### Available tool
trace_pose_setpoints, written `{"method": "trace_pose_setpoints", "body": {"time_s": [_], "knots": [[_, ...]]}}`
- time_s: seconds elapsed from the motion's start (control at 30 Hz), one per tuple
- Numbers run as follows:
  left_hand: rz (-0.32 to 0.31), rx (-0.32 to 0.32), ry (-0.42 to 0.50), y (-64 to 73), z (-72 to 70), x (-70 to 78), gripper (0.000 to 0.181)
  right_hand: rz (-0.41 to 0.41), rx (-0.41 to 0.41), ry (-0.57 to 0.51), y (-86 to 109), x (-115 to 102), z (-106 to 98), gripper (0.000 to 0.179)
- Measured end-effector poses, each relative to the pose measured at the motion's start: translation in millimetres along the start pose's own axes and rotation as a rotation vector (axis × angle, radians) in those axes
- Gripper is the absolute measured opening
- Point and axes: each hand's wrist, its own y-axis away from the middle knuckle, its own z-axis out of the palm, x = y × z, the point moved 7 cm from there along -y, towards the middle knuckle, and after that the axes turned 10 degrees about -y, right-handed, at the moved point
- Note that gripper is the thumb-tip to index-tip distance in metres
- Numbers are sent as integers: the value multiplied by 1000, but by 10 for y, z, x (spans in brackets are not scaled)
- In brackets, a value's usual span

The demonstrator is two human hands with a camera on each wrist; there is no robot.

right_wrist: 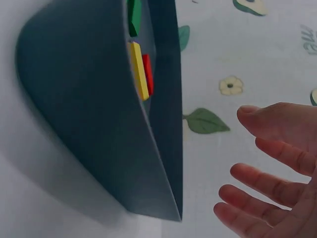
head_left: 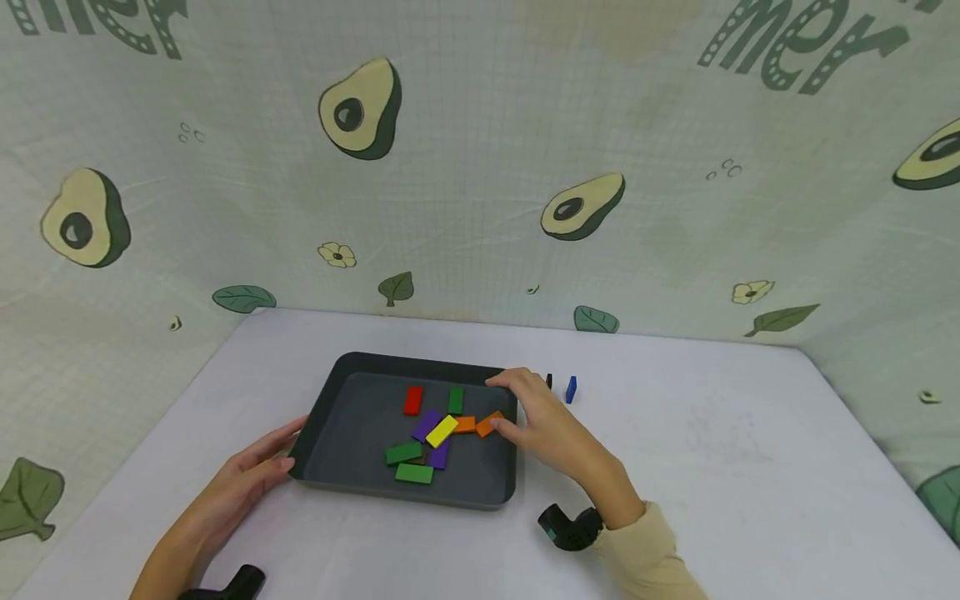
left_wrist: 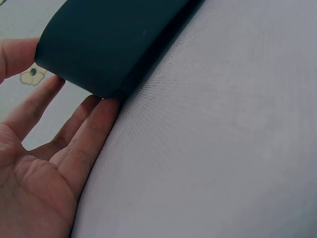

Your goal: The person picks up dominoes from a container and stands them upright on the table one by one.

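A dark grey tray [head_left: 341, 442] lies on the white table with several small coloured blocks in it. My left hand [head_left: 243, 475] touches its left end; in the left wrist view the fingertips [left_wrist: 106, 111] rest against the tray's wall, fairly straight. Over the tray's right side, my right hand [head_left: 551, 425] has thumb and fingers apart. The right wrist view shows nothing held between its fingers. In the head view the right thumb overlaps an orange block [head_left: 487, 423]. Nearby in the tray are a yellow block [head_left: 442, 431] and a red block [head_left: 413, 400].
Beyond the right hand, a blue block [head_left: 572, 389] and a partly hidden black block [head_left: 549, 381] stand on the table [head_left: 750, 467]. Green blocks [head_left: 414, 473] and purple blocks [head_left: 438, 455] lie in the tray. A cloth with avocado prints [head_left: 465, 167] hangs behind the table.
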Motion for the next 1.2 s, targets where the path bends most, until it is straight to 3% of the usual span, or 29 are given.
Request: {"method": "trace_pose_setpoints", "body": {"time_s": [0.27, 0.57, 0.83, 1.2], "knots": [[4, -12, 7, 3, -3, -11, 54, -67, -121, 43, -13, -93, 338, 46], [-8, -2, -14, 12, -7, -9, 54, -66, -252, 122, 13, -132, 677, 44], [-25, 4, -24, -2, 5, -1, 54, -119, -262, 219, 29, -147, 817, 42], [-20, 3, -31, 9, -4, 1, 55, -101, -261, 278, 22, -143, 889, 39]]}}
